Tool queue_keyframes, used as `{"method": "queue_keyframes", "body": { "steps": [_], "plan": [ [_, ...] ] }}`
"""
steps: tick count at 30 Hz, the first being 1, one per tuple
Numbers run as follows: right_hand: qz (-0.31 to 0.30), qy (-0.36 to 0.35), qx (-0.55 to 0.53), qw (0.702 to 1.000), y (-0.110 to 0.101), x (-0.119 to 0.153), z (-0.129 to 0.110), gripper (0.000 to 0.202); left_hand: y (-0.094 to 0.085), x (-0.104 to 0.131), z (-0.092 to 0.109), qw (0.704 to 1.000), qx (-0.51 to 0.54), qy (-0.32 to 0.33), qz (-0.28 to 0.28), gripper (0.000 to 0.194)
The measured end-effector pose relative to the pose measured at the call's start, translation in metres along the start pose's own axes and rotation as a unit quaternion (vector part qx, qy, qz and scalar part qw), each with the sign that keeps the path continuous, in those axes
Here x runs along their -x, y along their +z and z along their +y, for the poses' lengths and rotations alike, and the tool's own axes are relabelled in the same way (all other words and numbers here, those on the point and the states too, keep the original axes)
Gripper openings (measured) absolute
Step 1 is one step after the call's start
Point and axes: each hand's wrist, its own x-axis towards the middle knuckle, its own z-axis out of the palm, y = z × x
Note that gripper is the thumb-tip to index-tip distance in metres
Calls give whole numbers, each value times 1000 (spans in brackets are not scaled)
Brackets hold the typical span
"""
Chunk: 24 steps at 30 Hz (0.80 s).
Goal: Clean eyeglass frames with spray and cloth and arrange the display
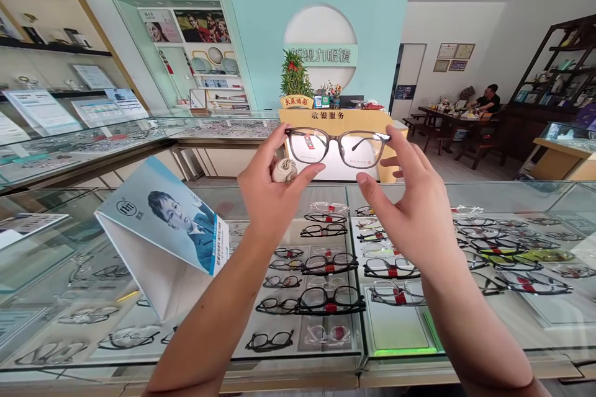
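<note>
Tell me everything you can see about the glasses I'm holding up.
The glasses have a dark grey, plastic-looking frame, rounded-rectangular, with clear lenses. Small red print marks the lens nearer the right hand; dark temples show through both. They're upright and nearly level, above the glass display case, the left hand at one outer corner, right fingers at the other.

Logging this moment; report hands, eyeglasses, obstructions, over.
Left hand, right hand: holding eyeglasses by opposite ends. Eyeglasses raised above glass display case. No obstruction visible.
</note>
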Motion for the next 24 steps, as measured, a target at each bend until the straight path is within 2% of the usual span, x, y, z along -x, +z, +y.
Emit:
{"method": "queue_keyframes", "body": {
  "steps": [6, 9, 14, 17, 24],
  "plan": [
    [22, 0, -79, 997, 8, 1, 6, 69, 3, 3, -1, 998, -13, 29, 52, 77],
    [29, 27, -162, 986, 13, -2, 13, 59, 2, 4, -2, 996, -30, 49, 73, 83],
    [43, 87, -266, 959, 21, -10, 27, 46, 0, 6, -2, 995, -37, 62, 73, 92],
    [48, 109, -286, 951, 26, -14, 33, 48, -1, 7, 1, 994, -36, 66, 74, 91],
    [72, 87, -287, 951, 32, -15, 34, 46, -2, 9, 5, 993, -32, 81, 79, 91]
  ]
}}
